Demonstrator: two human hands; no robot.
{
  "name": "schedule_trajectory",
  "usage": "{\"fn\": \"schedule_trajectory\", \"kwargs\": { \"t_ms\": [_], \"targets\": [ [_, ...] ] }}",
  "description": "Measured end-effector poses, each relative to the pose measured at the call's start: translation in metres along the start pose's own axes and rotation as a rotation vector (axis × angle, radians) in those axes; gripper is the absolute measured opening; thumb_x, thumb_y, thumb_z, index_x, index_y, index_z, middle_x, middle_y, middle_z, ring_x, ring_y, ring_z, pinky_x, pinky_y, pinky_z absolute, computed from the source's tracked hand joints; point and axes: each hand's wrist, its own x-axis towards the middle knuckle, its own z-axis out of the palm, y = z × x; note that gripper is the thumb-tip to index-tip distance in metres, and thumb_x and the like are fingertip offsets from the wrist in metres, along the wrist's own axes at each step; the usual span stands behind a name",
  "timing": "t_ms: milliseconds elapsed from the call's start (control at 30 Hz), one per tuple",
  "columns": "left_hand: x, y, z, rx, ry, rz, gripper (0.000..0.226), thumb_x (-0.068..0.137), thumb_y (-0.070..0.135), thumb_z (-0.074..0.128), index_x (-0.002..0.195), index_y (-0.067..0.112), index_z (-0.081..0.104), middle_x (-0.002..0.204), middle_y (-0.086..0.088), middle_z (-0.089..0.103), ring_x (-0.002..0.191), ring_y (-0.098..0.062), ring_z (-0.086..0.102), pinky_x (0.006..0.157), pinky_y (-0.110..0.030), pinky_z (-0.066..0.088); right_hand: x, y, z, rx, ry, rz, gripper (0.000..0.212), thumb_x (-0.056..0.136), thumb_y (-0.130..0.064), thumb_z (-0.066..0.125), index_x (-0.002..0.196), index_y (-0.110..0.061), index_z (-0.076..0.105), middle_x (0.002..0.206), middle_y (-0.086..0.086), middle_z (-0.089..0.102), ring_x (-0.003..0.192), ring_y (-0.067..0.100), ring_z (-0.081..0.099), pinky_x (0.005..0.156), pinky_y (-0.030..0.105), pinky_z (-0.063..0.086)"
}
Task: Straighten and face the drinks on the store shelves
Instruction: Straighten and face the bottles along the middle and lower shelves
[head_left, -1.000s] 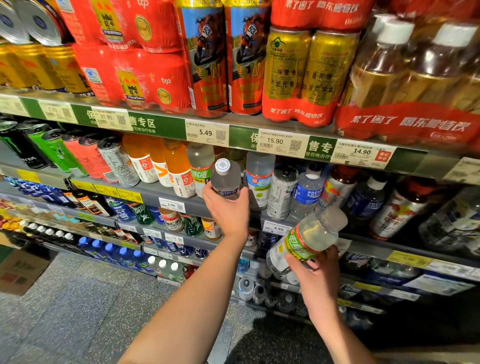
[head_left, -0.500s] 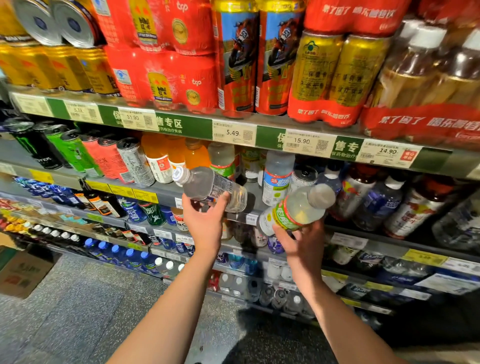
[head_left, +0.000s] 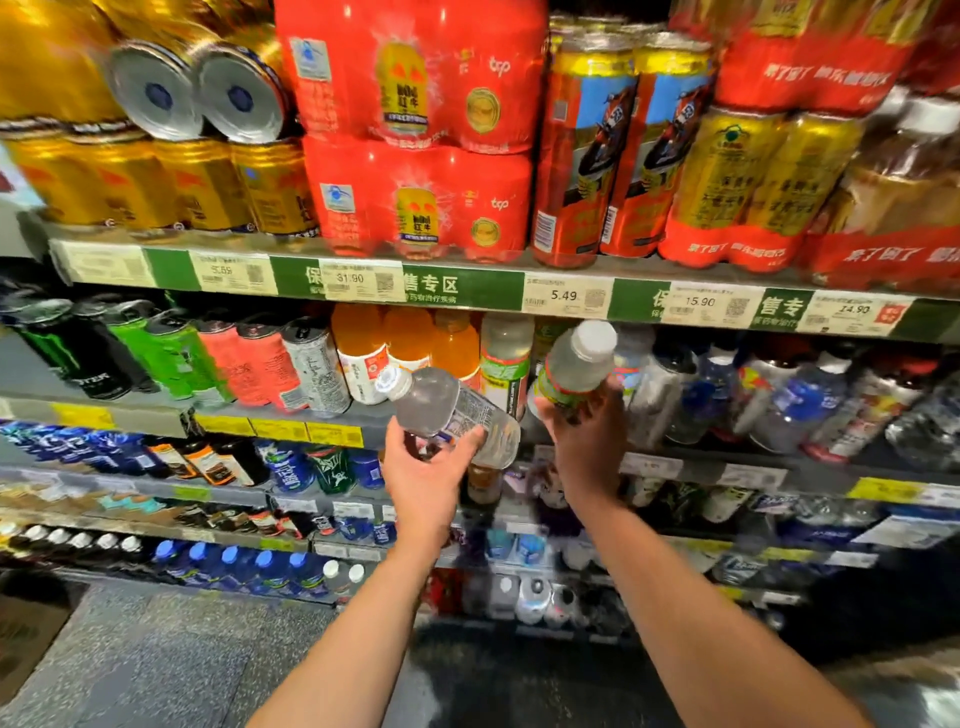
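My left hand (head_left: 423, 475) grips a clear bottle with a white cap (head_left: 449, 408), tilted so its cap points up and left, in front of the second shelf. My right hand (head_left: 589, 447) holds a pale bottle with a green and red label (head_left: 574, 371) from below, lifted nearly upright at the shelf opening under the 5.49 price tag (head_left: 566, 296). A matching green-label bottle (head_left: 506, 364) stands on the shelf between the two held bottles, next to orange drink bottles (head_left: 405, 340). The picture is blurred.
Black, green, pink and silver cans (head_left: 182, 353) fill the second shelf's left side; dark and blue-label bottles (head_left: 789, 395) its right. Red multipacks (head_left: 415, 135) and gold cans (head_left: 156, 182) sit on the top shelf. Lower shelves hold several small bottles. Grey floor lies below left.
My right hand has raised the green-label bottle from lying sideways to nearly upright at the shelf opening. The left hand keeps its tilted clear bottle at about the same place. The view moved closer and rightward.
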Motion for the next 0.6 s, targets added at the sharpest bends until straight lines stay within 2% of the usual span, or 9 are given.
{"fn": "schedule_trajectory", "kwargs": {
  "t_ms": [67,100,133,167,200,233,400,500,600],
  "targets": [
    [0.008,-0.001,-0.006,0.04,-0.018,-0.042,0.059,0.065,0.032,0.093,0.113,0.021,0.06,0.085,0.011,0.064,0.082,-0.005,0.06,0.083,-0.028,0.053,0.001,0.0,0.008,-0.056,0.019,-0.038,0.06,0.071,-0.02,0.086,0.119,-0.009,0.052,0.107,0.005,0.066,0.099,0.012,0.063,0.086,0.017,0.047],
    [0.01,0.0,-0.008,0.035,-0.035,-0.058,0.058,0.065,0.028,0.093,0.112,0.019,0.06,0.083,0.011,0.063,0.077,0.0,0.059,0.082,-0.023,0.053,0.002,-0.001,0.012,-0.054,0.025,-0.057,0.056,0.072,-0.013,0.086,0.117,-0.008,0.053,0.103,0.001,0.065,0.095,0.007,0.061,0.083,0.01,0.045],
    [0.013,0.001,-0.009,0.014,-0.058,-0.059,0.056,0.067,0.019,0.092,0.112,0.015,0.06,0.084,0.011,0.063,0.073,0.008,0.059,0.075,-0.013,0.05,0.005,0.0,0.015,-0.056,0.024,-0.063,0.053,0.073,-0.013,0.085,0.115,-0.011,0.054,0.101,-0.001,0.066,0.094,0.006,0.062,0.083,0.013,0.048],
    [0.015,0.001,-0.009,-0.005,-0.078,-0.054,0.054,0.068,0.009,0.09,0.112,0.014,0.059,0.087,0.011,0.064,0.071,0.013,0.059,0.069,-0.006,0.047,0.007,0.0,0.019,-0.066,0.025,-0.059,0.051,0.074,-0.02,0.084,0.116,-0.015,0.055,0.101,-0.001,0.067,0.094,0.011,0.064,0.084,0.025,0.054],
    [0.017,0.001,-0.009,-0.025,-0.091,-0.052,0.054,0.069,0.002,0.088,0.112,0.015,0.058,0.09,0.011,0.064,0.072,0.015,0.06,0.067,-0.003,0.045,0.008,0.001,0.022,-0.09,0.03,-0.059,0.05,0.075,-0.029,0.082,0.115,-0.019,0.055,0.102,0.001,0.069,0.094,0.018,0.066,0.083,0.037,0.055],
    [0.018,0.0,-0.009,-0.045,-0.102,-0.056,0.056,0.069,-0.003,0.086,0.111,0.017,0.057,0.091,0.012,0.064,0.074,0.013,0.061,0.065,-0.003,0.045,0.009,0.003,0.026,-0.127,0.046,-0.053,0.049,0.075,-0.036,0.08,0.115,-0.022,0.056,0.1,0.002,0.069,0.093,0.022,0.066,0.08,0.041,0.055],
    [0.026,-0.003,-0.011,-0.127,-0.195,-0.104,0.054,0.071,-0.016,0.078,0.11,0.013,0.057,0.096,0.004,0.067,0.078,0.004,0.066,0.068,-0.006,0.05,0.011,-0.001,0.037,-0.274,0.126,0.029,0.059,0.064,-0.046,0.076,0.109,-0.017,0.052,0.088,0.007,0.064,0.081,0.027,0.062,0.069,0.044,0.054],
    [0.026,-0.01,-0.016,-0.138,-0.226,-0.05,0.053,0.071,-0.014,0.079,0.116,0.006,0.059,0.105,-0.007,0.071,0.089,-0.005,0.07,0.075,-0.017,0.055,0.008,-0.003,0.04,-0.348,0.128,0.06,0.063,0.065,-0.038,0.081,0.112,-0.01,0.05,0.094,0.011,0.062,0.087,0.029,0.061,0.074,0.039,0.051],
    [0.024,-0.015,-0.018,-0.132,-0.237,0.02,0.054,0.071,-0.006,0.083,0.118,0.008,0.061,0.106,-0.004,0.073,0.095,-0.015,0.07,0.078,-0.023,0.056,0.005,-0.006,0.038,-0.363,0.129,0.074,0.067,0.07,-0.032,0.083,0.12,-0.005,0.048,0.108,0.014,0.059,0.098,0.031,0.061,0.083,0.038,0.048]
  ]
}}
